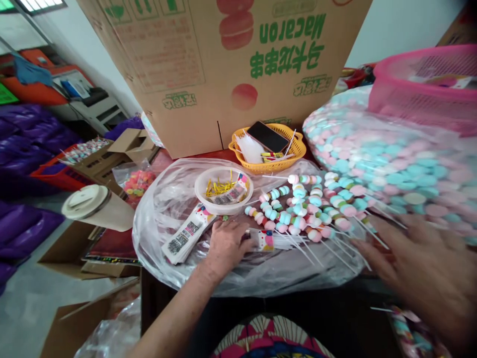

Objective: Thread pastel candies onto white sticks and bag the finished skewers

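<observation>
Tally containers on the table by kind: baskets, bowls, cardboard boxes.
Yellow basket: 1
Pink basket: 1
Clear bowl: 1
Cardboard box: 1
Total: 4
The left hand rests flat below the bowl; the blurred right hand is by the marshmallow skewers.

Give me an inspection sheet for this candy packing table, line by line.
Surface: table covered by a clear plastic sheet.
Job's things: marshmallow skewers in a pile; printed sleeves stacked.
Clutter: white bowl of gold ties, yellow basket with a phone, lidded cup.
Hands: left hand flat beside the sleeves; right hand blurred, open near the sticks.
Cables: nothing seen.
Surroundings: Macaron carton, marshmallow bag, pink basket.
</observation>
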### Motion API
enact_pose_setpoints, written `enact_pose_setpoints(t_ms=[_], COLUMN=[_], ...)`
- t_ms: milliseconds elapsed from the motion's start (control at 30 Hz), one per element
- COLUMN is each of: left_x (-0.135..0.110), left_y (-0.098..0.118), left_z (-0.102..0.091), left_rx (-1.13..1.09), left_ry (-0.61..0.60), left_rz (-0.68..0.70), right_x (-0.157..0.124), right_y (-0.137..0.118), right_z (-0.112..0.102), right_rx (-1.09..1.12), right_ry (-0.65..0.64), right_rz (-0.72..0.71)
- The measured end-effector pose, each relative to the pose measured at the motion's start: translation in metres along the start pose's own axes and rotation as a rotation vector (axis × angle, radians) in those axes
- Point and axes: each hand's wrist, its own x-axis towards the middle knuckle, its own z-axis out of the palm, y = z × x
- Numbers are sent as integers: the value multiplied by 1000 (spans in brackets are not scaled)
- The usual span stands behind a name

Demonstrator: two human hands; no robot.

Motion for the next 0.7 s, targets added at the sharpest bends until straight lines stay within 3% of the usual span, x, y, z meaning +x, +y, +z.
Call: enact_pose_setpoints(t_ms=[67, 100, 167, 367, 500, 567, 700], left_x=[2, 3, 4, 2, -1, -3, -4], left_y=[5, 6, 7, 4, 13, 20, 30], left_z=[-1, -2, -7, -36, -48, -47, -40], left_rx=[-1, -4, -22, -24, 38, 65, -92], left_ry=[-28, -56, -109, -150, -89, -13, 161], left_rz=[-46, -62, -43, 320, 331, 298, 196], right_x=[3, 4, 4, 18, 31, 32, 35], right_y=[-24, -38, -63, -91, -98, -101, -99], right_z=[-2, 0, 9, 40, 61, 68, 60], right_rx=[21, 138, 365, 619, 636, 669, 722], right_ry=[121, 133, 50, 14, -119, -119, -142], right_rz=[-106, -181, -256, -234, -298, -285, -255])
